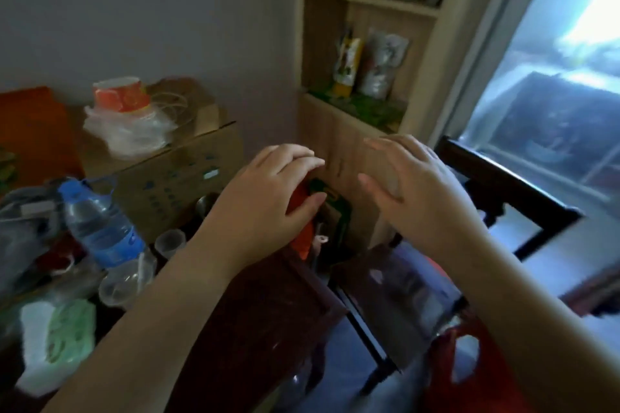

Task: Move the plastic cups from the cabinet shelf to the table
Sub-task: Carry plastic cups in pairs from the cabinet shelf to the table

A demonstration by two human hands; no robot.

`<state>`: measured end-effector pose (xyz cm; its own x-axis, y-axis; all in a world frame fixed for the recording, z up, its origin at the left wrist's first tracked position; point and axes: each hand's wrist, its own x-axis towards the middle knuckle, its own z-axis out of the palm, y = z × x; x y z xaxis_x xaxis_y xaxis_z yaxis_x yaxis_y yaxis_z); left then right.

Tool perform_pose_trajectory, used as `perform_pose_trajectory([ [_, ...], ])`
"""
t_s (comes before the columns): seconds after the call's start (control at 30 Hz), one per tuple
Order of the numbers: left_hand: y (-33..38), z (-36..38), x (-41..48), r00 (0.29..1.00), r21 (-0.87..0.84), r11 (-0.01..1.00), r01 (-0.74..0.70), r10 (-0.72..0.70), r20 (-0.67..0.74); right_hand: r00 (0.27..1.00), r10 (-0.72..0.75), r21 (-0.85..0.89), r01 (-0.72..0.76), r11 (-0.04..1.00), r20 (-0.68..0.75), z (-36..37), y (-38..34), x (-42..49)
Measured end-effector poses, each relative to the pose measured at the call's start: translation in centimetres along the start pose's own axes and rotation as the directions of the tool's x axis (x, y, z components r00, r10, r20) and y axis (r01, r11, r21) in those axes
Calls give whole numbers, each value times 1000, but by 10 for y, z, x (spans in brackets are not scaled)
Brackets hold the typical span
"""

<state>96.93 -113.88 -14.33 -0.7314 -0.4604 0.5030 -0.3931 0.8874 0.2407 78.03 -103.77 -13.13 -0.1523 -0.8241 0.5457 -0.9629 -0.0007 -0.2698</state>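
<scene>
The left hand [268, 201] curls near an orange thing [303, 231] but I cannot tell if it grips it, the right hand [416, 191] is open and empty, and two clear plastic cups [169, 243] sit on the dark table [255, 329].

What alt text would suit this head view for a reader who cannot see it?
Two bare hands reach toward a light wooden cabinet: the left hand wraps an orange-red object, the right hand hovers open. Clear plastic cups and a blue-capped water bottle stand on the cluttered dark wooden table.
</scene>
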Motion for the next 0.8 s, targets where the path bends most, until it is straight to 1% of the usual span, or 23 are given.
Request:
perform_pose_trajectory([
  [0.1,57,-12,26,984,-35,984,-176,177,35,990,76,-80,-86,993,-117,-65,15,-35],
  [0.2,120,-14,45,950,-64,949,-308,310,33,968,161,-160,-193,968,-194,-126,30,-78],
  [0.37,243,-2,61,885,-146,877,-458,465,10,912,271,-299,-363,883,-307,-227,57,-172],
  [0.47,327,13,60,832,-197,813,-548,554,-24,869,349,-316,-461,829,-350,-288,70,-242],
  [0.63,482,49,35,781,-305,735,-605,622,-49,778,462,-360,-614,702,-425,-384,82,-373],
  [0.8,620,79,-3,723,-450,625,-637,687,-70,709,537,-446,-705,551,-457,-468,77,-494],
])
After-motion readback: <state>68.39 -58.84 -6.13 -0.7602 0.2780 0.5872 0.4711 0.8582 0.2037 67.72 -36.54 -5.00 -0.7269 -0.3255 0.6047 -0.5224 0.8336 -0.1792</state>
